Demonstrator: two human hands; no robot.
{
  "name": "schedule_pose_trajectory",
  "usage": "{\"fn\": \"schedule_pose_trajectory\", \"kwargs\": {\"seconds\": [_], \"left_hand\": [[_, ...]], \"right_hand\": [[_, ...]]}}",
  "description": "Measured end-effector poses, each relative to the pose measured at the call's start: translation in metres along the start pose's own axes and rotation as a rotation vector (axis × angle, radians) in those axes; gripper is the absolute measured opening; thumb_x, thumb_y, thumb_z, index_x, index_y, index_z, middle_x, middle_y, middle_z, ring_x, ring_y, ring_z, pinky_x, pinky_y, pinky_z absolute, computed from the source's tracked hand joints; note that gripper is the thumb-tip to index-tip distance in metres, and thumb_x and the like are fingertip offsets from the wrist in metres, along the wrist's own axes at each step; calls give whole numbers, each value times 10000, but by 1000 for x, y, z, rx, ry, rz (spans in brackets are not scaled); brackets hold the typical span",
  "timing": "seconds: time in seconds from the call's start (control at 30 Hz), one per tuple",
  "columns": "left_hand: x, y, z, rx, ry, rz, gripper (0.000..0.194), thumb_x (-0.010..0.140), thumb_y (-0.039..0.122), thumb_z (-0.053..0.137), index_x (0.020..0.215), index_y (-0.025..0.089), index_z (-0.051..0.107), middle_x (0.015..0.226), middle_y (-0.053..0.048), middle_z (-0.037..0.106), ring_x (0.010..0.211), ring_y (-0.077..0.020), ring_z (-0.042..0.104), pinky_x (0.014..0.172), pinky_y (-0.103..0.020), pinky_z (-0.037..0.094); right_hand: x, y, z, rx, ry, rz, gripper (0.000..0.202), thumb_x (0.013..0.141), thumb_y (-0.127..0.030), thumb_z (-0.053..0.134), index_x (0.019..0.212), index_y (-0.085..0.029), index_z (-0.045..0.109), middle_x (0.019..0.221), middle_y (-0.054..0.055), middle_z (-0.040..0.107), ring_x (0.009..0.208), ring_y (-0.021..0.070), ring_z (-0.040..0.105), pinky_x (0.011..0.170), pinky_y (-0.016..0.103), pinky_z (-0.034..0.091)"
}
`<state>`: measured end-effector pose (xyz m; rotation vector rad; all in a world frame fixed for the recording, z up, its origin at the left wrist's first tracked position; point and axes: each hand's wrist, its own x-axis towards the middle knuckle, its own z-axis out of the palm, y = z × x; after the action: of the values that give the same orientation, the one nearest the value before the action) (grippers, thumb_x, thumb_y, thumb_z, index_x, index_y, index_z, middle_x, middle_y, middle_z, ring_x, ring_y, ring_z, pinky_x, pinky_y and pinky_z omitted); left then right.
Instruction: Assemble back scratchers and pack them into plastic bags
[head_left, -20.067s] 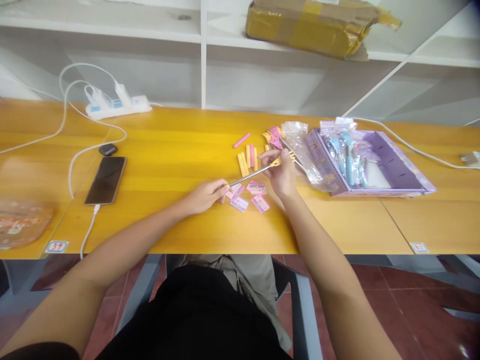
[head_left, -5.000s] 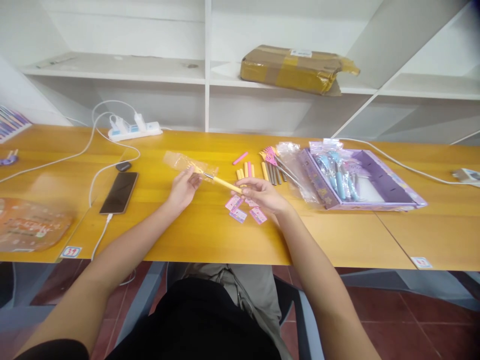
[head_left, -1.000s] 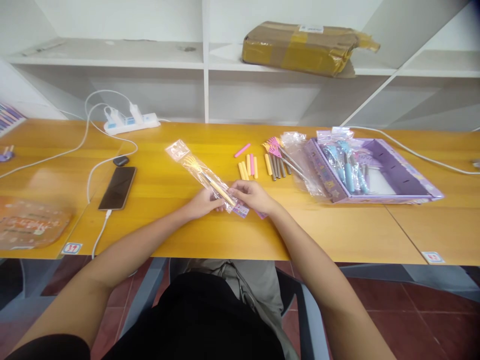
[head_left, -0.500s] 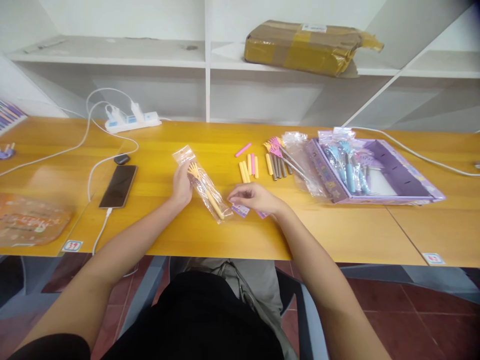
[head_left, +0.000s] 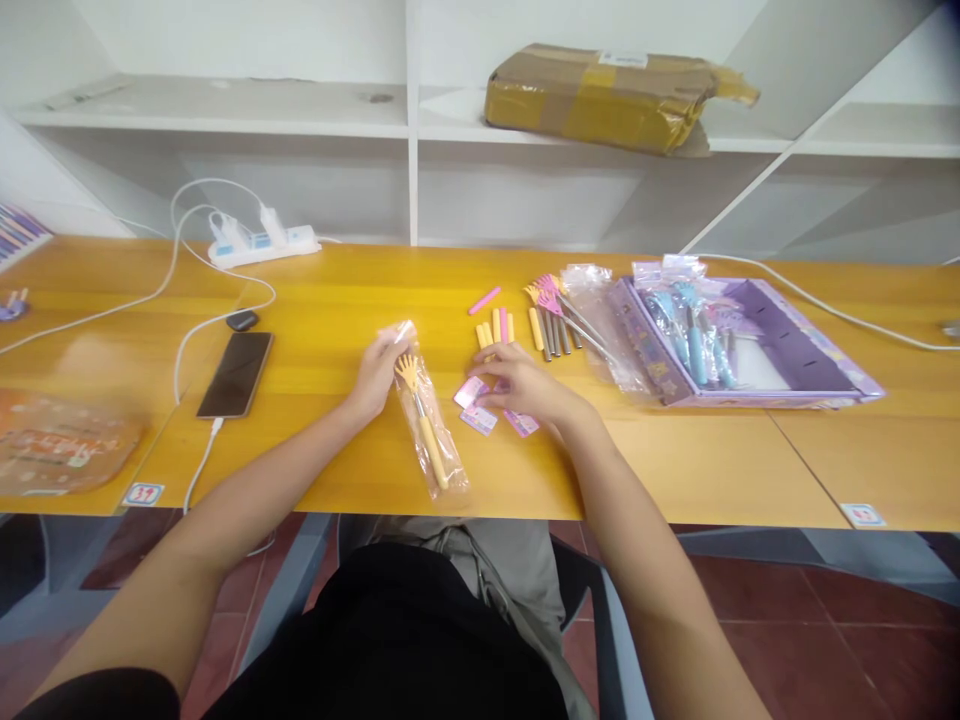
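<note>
My left hand [head_left: 379, 375] grips the top end of a clear plastic bag [head_left: 450, 462]. Inside the bag lies a yellow hand-shaped scratcher [head_left: 427, 428] with a metal rod and yellow handle. My right hand [head_left: 517, 382] is over several small pink and purple cards [head_left: 477, 418], its fingers closed at one card's edge. Behind it are yellow and pink tubes [head_left: 504, 325]. To their right lie pink and yellow hand-shaped heads on metal rods [head_left: 550, 296], with grey-ended pieces, beside empty clear bags [head_left: 600, 290].
A purple box [head_left: 817, 375] holding bagged blue scratchers [head_left: 699, 345] is at the right. On the left are a phone [head_left: 236, 375], a power strip [head_left: 277, 245] with white cables and an orange package [head_left: 67, 440]. A taped carton [head_left: 585, 95] rests on the shelf.
My left hand has moved right with the bag, which now hangs nearer the table's front edge. My right hand has shifted slightly right and away from me, and more of the cards show.
</note>
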<state>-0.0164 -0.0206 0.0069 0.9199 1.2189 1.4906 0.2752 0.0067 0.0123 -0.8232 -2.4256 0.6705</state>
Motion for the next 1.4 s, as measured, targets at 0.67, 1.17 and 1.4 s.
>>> {"fn": "schedule_pose_trajectory", "kwargs": {"seconds": [0.67, 1.17, 1.4], "left_hand": [[-24, -8, 5, 248, -429, -37, 737, 922, 880, 576, 740, 179, 717, 703, -57, 720, 623, -163, 641, 628, -295, 504], [-36, 0, 11, 244, -647, -100, 189, 824, 338, 801, 910, 174, 765, 776, -30, 757, 677, -173, 681, 685, -308, 551], [-35, -6, 10, 296, -742, -69, 258, 817, 331, 848, 1004, 172, 770, 977, -76, 821, 888, -226, 766, 841, -347, 586]], "right_hand": [[14, -56, 20, 649, 388, 94, 430, 922, -626, 813, 880, -253, 603, 910, 32, 640, 801, 182, 600, 719, 338, 524], [19, -50, 34, 489, 338, 106, 296, 997, -510, 732, 1126, -252, 666, 947, 35, 709, 787, 186, 663, 719, 335, 562], [19, -49, 36, 387, 374, 91, 249, 1002, -466, 736, 1109, -247, 680, 820, -9, 646, 683, 158, 600, 695, 322, 534]]}}
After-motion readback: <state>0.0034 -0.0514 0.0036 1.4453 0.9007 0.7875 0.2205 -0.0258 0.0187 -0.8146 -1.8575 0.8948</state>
